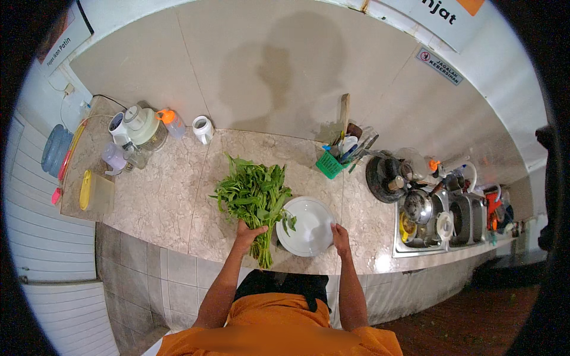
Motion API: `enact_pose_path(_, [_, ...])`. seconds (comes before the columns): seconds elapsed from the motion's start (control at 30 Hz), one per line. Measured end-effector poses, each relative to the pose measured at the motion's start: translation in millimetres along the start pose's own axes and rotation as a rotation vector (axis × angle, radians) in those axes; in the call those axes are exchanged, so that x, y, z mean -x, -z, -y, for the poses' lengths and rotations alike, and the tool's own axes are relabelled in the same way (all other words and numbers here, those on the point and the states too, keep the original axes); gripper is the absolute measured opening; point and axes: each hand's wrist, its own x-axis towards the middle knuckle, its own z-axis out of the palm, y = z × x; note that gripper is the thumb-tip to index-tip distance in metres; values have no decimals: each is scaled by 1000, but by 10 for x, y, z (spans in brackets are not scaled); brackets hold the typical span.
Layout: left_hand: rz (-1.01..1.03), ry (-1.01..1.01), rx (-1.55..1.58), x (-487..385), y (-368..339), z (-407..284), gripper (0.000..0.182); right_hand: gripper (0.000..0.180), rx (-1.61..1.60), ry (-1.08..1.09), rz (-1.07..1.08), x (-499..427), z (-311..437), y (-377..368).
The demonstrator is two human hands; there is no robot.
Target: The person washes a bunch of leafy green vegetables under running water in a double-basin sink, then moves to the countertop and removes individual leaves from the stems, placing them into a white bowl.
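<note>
A large bunch of leafy greens (254, 191) with long stems lies over the counter in front of me. My left hand (248, 235) is closed around its stems near their lower part. Just right of the bunch is a round white plate or shallow bowl (307, 227), with a few leaves overhanging its left rim. The fingers and thumb of my right hand (340, 238) grip that dish at its right rim. Both hands are near the front edge of the counter.
Beyond the dish stands a green plastic basket (329, 165) of utensils. A stone mortar (378, 182) and a double sink (421, 251) holding cookware are to the right. At the left are a white mug (203, 129), an orange-capped bottle (175, 126) and a yellow-lidded container (99, 192).
</note>
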Motion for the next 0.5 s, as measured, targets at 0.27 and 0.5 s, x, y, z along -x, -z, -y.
enact_pose_path(0.27, [-70,44,47,35,-162,144,65,35,-13,-4,-51,55,-59,20])
enact_pose_path(0.5, [-94,-23,112,110,-462,343,67,37,-141,-29,1,47,-164,140])
